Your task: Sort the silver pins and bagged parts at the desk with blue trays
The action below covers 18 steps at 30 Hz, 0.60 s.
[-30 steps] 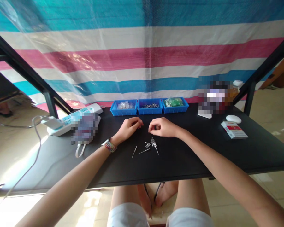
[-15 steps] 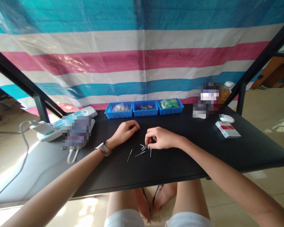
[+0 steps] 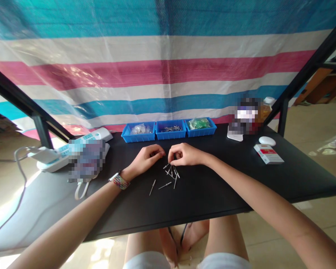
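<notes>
On the black table, several silver pop rivets (image 3: 172, 172) lie in a loose heap, with two more apart from it, a slanted rivet (image 3: 152, 187) and a flatter one (image 3: 165, 185). My right hand (image 3: 184, 154) is over the far side of the heap, thumb and fingers pinched, and a rivet (image 3: 166, 166) shows at the fingertips. My left hand (image 3: 147, 160) is beside it, resting near the table with fingers curled and thumb drawn in. Whatever those fingers may hold is hidden.
Three blue bins stand behind my hands: a left bin (image 3: 138, 138) with clear packets, a middle bin (image 3: 170, 134) with rivets, a right bin (image 3: 201, 131) with a green packet. A power strip (image 3: 103, 133) lies left; a small box (image 3: 268, 154) and white case (image 3: 267, 141) lie right.
My right hand has moved back from the heap, slightly left, closer to my left hand. The heap's rivets have shifted and more of them show. My left hand has hardly moved.
</notes>
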Tool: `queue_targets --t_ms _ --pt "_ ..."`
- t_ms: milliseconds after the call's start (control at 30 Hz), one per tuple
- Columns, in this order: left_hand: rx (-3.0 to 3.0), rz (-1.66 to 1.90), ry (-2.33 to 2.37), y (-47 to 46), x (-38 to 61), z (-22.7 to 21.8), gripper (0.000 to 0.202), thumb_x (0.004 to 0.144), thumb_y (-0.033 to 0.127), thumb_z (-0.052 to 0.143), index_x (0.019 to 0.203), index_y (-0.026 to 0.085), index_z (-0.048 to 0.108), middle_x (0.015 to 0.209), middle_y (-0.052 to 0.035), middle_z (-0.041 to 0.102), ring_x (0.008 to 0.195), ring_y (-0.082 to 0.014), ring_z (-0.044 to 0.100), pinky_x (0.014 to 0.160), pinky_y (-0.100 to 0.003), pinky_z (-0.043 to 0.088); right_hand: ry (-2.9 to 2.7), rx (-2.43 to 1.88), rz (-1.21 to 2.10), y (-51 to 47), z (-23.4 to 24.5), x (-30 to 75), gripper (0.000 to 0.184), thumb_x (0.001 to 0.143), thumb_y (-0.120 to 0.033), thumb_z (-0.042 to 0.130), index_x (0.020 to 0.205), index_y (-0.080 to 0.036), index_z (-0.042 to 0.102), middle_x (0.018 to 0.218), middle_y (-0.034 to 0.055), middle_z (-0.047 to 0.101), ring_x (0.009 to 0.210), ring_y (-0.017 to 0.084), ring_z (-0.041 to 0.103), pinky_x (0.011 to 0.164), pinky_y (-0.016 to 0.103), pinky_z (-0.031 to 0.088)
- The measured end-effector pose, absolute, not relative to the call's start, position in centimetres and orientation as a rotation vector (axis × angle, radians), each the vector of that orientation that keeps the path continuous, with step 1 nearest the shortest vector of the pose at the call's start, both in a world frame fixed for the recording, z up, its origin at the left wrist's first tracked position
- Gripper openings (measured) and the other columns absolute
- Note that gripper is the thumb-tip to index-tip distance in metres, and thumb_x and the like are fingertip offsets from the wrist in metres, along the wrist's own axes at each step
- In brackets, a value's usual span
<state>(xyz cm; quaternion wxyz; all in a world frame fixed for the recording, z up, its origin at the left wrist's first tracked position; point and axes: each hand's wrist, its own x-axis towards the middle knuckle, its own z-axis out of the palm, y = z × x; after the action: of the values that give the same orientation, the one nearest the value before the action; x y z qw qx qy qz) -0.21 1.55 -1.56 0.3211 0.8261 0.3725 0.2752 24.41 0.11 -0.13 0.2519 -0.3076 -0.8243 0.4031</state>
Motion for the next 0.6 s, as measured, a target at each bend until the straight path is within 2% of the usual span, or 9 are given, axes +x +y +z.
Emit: queue_targets --t_ms 100,300,467,600 --pt "2.191 0.709 0.947 1.4 -0.3 -1.3 0.031 0.1 0.044 0.061 0.091 0.018 0.074 0.092 -0.0055 0.075 0.088 -0.0219 0.068 0.081 -0.031 0.051 -2.133 -0.851 1.165 0.8 -0.7 24.3 0.004 0.078 -0.015 0.076 0.082 -0.015 0.076 0.084 0.0001 0.069 0.059 0.008 0.046 0.057 0.024 0.036" --pt "2.183 0.746 0.842 0.9 -0.2 -1.3 0.026 0.098 0.042 0.068 0.093 0.018 0.076 0.09 -0.0041 0.074 0.082 -0.0181 0.065 0.079 -0.029 0.052 -1.873 -0.873 1.307 0.8 -1.4 24.2 0.014 0.077 -0.026 0.077 0.082 -0.015 0.07 0.065 -0.0047 0.058 0.055 0.008 0.042 0.052 0.024 0.028" --pt "2.18 0.92 0.886 0.5 0.0 -1.9 0.023 0.096 0.041 0.074 0.099 0.018 0.074 0.087 -0.0028 0.073 0.078 -0.0162 0.066 0.075 -0.027 0.054 -1.715 -0.851 1.364 0.3 -0.8 24.1 0.022 0.076 -0.032 0.08 0.083 -0.017 0.066 0.071 -0.0033 0.061 0.059 0.01 0.05 0.056 0.024 0.037" --pt "2.192 1.094 0.924 0.2 0.3 -2.0 0.021 0.096 0.04 0.075 0.101 0.019 0.074 0.087 -0.003 0.073 0.076 -0.0163 0.067 0.071 -0.027 0.055 -1.705 -0.873 1.321 0.1 -1.1 23.9 0.028 0.078 -0.039 0.083 0.082 -0.017 0.067 0.071 -0.0027 0.061 0.058 0.01 0.048 0.054 0.025 0.034"
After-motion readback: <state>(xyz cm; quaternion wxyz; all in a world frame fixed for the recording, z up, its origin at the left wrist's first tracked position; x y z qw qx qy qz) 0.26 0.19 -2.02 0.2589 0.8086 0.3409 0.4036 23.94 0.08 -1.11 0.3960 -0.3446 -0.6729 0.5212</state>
